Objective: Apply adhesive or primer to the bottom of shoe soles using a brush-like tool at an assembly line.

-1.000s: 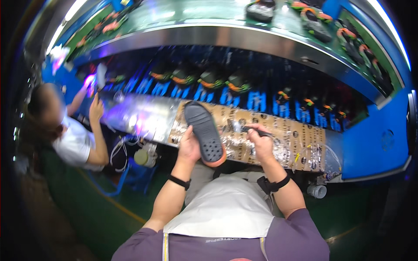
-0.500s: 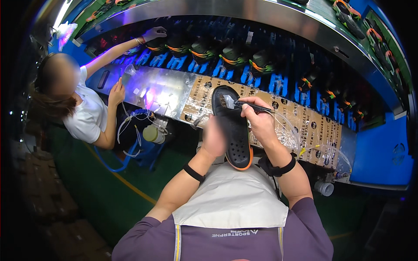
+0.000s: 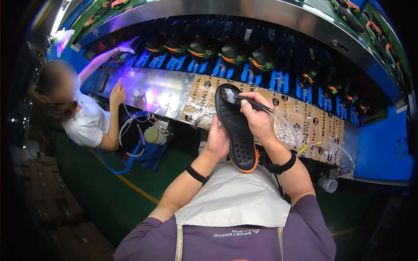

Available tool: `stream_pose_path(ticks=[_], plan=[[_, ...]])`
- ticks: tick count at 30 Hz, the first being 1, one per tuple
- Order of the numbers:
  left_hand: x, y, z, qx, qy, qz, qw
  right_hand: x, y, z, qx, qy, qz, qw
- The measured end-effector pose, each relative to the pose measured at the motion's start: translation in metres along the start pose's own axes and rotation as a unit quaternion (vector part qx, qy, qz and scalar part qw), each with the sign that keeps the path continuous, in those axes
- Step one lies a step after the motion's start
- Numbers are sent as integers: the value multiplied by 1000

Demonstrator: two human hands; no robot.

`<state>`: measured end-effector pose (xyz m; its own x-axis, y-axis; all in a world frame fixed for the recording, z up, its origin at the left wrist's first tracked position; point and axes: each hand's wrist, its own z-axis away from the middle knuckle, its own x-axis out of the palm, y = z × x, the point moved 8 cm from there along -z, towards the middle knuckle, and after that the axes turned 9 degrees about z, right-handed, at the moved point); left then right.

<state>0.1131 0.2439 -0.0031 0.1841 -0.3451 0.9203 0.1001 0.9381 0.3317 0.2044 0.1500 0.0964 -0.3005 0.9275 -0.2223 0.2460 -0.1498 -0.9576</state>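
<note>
My left hand [image 3: 216, 140] grips a black shoe sole with an orange edge [image 3: 237, 130] from its left side, tread facing up, held over my lap. My right hand [image 3: 257, 115] holds a thin black brush [image 3: 250, 103] whose tip rests on a wet, shiny patch near the sole's far end. A clear tube trails from the brush toward the right.
A workbench covered with printed cardboard [image 3: 300, 119] and shiny metal [image 3: 161, 89] lies ahead. Behind it, black shoes on blue holders [image 3: 230, 56] run along a conveyor. A co-worker in a white shirt [image 3: 87, 122] reaches to the line at left. A white apron [image 3: 235, 195] covers my lap.
The sole has come closer to me and lower. My right hand has brought the brush onto its far end. The co-worker keeps reaching toward the conveyor.
</note>
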Motion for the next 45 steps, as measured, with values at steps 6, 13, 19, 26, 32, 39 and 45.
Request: stream_pose_path(ticks=[6, 13, 19, 26, 32, 39, 45], plan=[[-11, 9, -8, 52, 38, -68, 996, 6, -17, 18, -66, -17, 54, 996], [-6, 27, -10, 16, -81, -49, 995, -12, -34, 46, -56, -344, 247, 904], [2, 6, -8, 21, -27, -33, 999, -27, -36, 3, -29, -28, 23, 999], [-3, 11, 2, 39, 13, -24, 999, -4, -27, 8, -59, -212, -93, 971], [3, 23, -2, 94, -18, -21, 995, 2, -56, 21, -276, -235, 107, 926], [8, 51, -12, 112, 4, 29, 993, 2, -69, 32, -295, -203, 181, 916], [47, 69, -15, 96, -77, 35, 992, -10, -81, 30, -255, -104, 141, 951]])
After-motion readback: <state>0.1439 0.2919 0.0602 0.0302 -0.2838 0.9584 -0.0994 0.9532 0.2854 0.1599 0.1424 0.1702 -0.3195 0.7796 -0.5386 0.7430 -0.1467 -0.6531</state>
